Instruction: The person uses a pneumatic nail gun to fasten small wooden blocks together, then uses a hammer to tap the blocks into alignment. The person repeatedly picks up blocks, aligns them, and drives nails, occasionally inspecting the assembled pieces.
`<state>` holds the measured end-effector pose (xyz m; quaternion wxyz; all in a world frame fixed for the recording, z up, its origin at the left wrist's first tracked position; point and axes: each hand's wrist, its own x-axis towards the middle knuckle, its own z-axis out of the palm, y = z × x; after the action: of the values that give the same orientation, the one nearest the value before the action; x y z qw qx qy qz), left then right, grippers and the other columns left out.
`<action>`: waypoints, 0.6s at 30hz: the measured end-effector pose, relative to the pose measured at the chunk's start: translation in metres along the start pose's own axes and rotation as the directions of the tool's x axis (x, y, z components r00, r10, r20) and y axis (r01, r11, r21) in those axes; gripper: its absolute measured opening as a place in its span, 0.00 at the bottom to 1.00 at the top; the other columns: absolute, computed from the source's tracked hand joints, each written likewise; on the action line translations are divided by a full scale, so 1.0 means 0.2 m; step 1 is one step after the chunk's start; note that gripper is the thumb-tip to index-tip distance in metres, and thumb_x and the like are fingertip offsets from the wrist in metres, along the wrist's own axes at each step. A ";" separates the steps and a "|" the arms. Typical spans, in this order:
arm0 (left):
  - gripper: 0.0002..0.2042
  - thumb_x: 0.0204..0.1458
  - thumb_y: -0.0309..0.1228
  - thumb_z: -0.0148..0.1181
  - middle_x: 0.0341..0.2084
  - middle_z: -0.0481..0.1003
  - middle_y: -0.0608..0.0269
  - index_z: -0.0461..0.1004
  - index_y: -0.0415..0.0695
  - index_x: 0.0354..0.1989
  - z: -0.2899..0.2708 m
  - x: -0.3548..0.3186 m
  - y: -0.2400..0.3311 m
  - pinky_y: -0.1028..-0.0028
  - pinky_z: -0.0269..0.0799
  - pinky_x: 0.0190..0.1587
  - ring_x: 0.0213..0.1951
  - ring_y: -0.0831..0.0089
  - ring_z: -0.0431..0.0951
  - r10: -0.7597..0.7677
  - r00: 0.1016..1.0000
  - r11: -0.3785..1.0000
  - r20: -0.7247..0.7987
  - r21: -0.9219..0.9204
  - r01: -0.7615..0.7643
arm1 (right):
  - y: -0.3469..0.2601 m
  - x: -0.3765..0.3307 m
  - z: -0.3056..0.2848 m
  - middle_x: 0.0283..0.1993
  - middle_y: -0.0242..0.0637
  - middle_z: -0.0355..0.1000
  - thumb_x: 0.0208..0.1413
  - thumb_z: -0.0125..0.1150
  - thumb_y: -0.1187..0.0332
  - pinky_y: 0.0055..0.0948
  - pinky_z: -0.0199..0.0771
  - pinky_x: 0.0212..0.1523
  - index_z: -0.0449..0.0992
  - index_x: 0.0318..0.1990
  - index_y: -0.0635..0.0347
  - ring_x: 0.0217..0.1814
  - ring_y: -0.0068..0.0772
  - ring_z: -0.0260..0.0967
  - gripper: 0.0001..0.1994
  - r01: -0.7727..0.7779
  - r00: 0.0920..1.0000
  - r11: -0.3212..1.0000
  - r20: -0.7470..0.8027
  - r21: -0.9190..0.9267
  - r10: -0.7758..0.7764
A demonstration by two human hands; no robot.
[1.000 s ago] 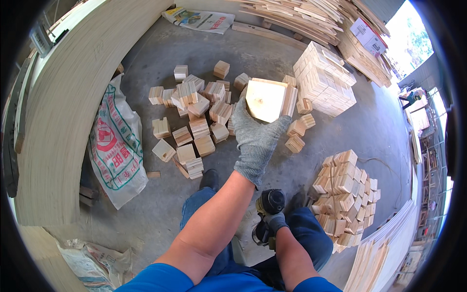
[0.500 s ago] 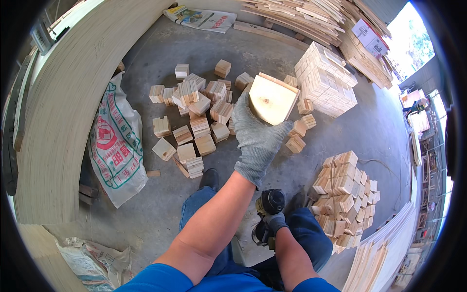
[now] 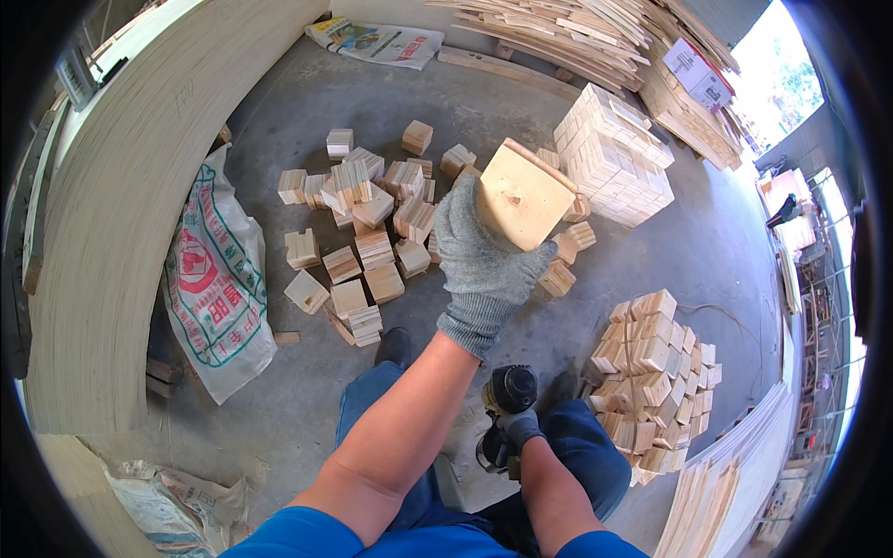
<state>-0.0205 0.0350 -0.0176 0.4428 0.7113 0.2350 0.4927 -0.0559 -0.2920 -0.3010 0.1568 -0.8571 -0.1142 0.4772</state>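
Note:
My left hand [image 3: 484,246], in a grey knit glove, is closed round a pale wooden block [image 3: 526,197] and holds it up above the floor. The block's flat face, with a small knot in it, is turned towards me. Low down near my right knee, my right hand [image 3: 523,428], also gloved, grips a power drill [image 3: 508,395] with a dark, rounded end. Part of the drill's body is hidden by that hand. Beyond my left hand, many loose wooden blocks [image 3: 374,249] lie in a heap on the concrete.
A neat stack of pale blocks [image 3: 619,153] stands at the far right. Nearer, a strapped bundle of blocks [image 3: 655,377] sits right of my knee. A printed woven sack [image 3: 219,279] leans by large plywood sheets [image 3: 102,232] on the left. Long boards [image 3: 558,33] lie at the back.
The raised block has tilted slightly and sits a little lower in view, still in my left hand. My right hand keeps the drill in nearly the same place. The view has shifted slightly.

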 end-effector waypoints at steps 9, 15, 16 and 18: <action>0.55 0.31 0.40 0.84 0.60 0.61 0.49 0.55 0.42 0.70 -0.03 0.03 -0.01 0.52 0.62 0.68 0.62 0.52 0.64 0.034 0.999 0.996 -0.038 0.084 -0.031 | 0.07 0.08 0.07 0.52 0.37 0.72 0.59 0.61 0.64 0.36 0.70 0.52 0.74 0.55 0.49 0.50 0.38 0.70 0.16 0.307 0.867 0.890 -0.288 -0.337 -0.407; 0.55 0.31 0.40 0.85 0.59 0.62 0.50 0.55 0.42 0.70 0.05 0.02 0.04 0.52 0.63 0.67 0.62 0.52 0.64 0.007 1.000 0.998 -0.001 0.058 -0.007 | 0.56 0.42 0.16 0.71 0.31 0.71 0.57 0.64 0.57 0.35 0.67 0.73 0.71 0.70 0.41 0.71 0.36 0.69 0.30 0.247 0.677 0.540 -0.256 -0.804 -0.690; 0.55 0.31 0.40 0.85 0.59 0.62 0.50 0.55 0.42 0.70 0.01 0.04 0.02 0.52 0.63 0.67 0.62 0.52 0.64 0.010 1.000 0.997 -0.014 0.080 -0.009 | 0.56 0.51 0.20 0.70 0.31 0.71 0.58 0.64 0.57 0.34 0.67 0.73 0.71 0.69 0.39 0.71 0.36 0.69 0.29 0.278 0.669 0.589 -0.287 -0.759 -0.685; 0.55 0.31 0.40 0.85 0.59 0.62 0.50 0.56 0.42 0.70 -0.01 0.04 0.01 0.52 0.63 0.67 0.62 0.52 0.65 0.014 1.000 0.996 -0.015 0.091 -0.013 | 0.56 0.56 0.23 0.70 0.31 0.72 0.58 0.62 0.57 0.34 0.68 0.72 0.72 0.69 0.35 0.71 0.38 0.70 0.28 0.304 0.669 0.696 -0.375 -0.650 -0.642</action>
<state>-0.0187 0.0406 -0.0123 0.4049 0.7281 0.2558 0.4903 -0.0324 -0.3485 -0.4537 0.0616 -0.9026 -0.4181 0.0813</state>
